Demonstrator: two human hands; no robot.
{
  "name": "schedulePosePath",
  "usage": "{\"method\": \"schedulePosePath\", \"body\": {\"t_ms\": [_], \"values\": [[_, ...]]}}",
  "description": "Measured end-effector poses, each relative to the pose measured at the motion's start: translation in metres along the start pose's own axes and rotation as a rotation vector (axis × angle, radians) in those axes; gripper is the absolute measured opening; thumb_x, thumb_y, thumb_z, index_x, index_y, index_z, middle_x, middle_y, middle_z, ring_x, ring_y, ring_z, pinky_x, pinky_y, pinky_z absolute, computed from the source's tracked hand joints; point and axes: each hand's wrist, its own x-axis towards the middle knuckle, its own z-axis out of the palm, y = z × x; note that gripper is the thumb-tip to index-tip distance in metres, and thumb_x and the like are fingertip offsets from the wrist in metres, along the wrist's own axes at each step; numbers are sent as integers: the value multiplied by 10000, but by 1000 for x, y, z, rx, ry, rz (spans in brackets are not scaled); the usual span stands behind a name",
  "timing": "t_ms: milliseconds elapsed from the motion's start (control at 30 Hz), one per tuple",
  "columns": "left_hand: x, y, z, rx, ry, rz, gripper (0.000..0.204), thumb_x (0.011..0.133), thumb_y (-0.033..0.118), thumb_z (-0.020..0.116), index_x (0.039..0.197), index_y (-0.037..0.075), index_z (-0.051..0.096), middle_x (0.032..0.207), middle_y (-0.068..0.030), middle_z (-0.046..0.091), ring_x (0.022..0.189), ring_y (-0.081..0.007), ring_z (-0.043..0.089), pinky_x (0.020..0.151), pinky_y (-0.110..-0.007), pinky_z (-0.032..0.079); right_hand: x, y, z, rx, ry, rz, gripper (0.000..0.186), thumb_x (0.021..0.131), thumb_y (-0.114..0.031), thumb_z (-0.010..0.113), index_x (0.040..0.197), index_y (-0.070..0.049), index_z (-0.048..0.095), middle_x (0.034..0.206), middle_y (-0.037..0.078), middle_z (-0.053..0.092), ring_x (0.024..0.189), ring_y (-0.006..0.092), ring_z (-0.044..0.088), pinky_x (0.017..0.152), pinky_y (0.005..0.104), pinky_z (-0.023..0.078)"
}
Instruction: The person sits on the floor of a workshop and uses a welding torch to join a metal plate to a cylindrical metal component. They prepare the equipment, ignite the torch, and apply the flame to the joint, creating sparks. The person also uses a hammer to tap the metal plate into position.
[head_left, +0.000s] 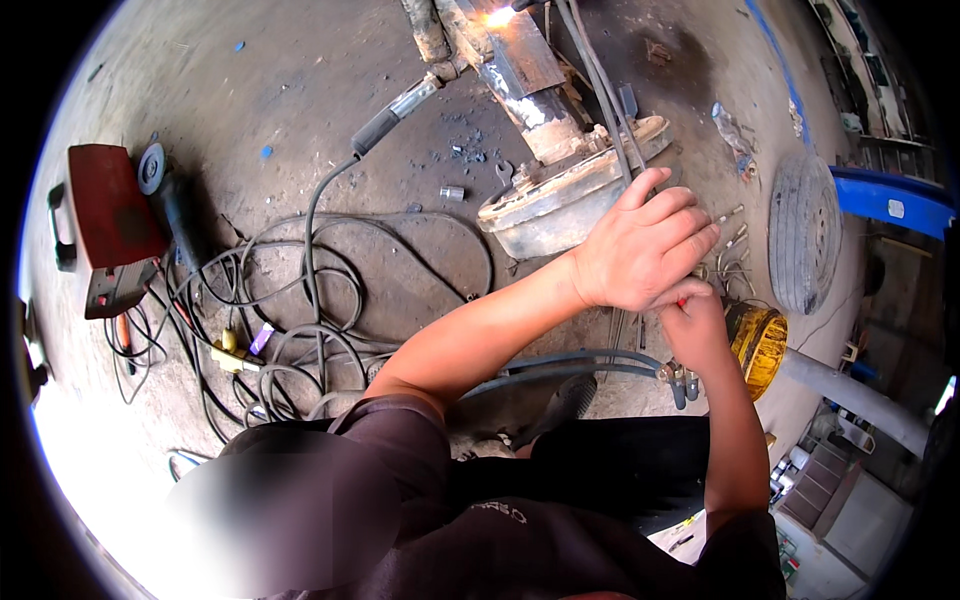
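My left hand point(645, 245) is closed around the handle of a gas cutting torch point(600, 85), whose thin tubes run forward to the top of the view. A bright orange glow point(498, 17) shows at the torch's far end, on a rusty steel plate point(530, 62). Just below the left hand, my right hand point(697, 325) is closed with its fingertips at a small red part by the handle, likely a valve knob. Hose fittings point(682, 385) hang beneath that hand, with blue-grey hoses point(570, 362) leading left. The plate sits on a heavy axle-like tube point(550, 125) ending in a round drum point(555, 195).
A red welding machine point(120, 230) stands at left beside an angle grinder point(175, 205). Cables point(310, 270) lie coiled across the floor; an electrode holder point(395, 115) reaches the metalwork. Rightward are a yellow tub point(760, 350), a tyre point(800, 235) and a blue beam point(890, 200).
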Motion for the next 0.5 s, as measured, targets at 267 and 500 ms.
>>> {"method": "schedulePosePath", "body": {"t_ms": [267,500], "values": [[1,-5,-1,-32,-75,-7,485,811,417,716,1080,15,681,981,-116,636,990,-315,589,1016,-565,409,11,-16,-4,-30,-35,72,49,877,-15,638,853,12,606,806,88,649,793,139,597,720,340,488],[6,-9,-1,-69,-94,4,483,844,420,699,1098,10,680,958,-110,636,970,-311,583,990,-509,416,17,-36,-12,-104,-55,176,185,918,-117,638,917,67,618,794,242,664,687,328,636,674,424,503]]}}
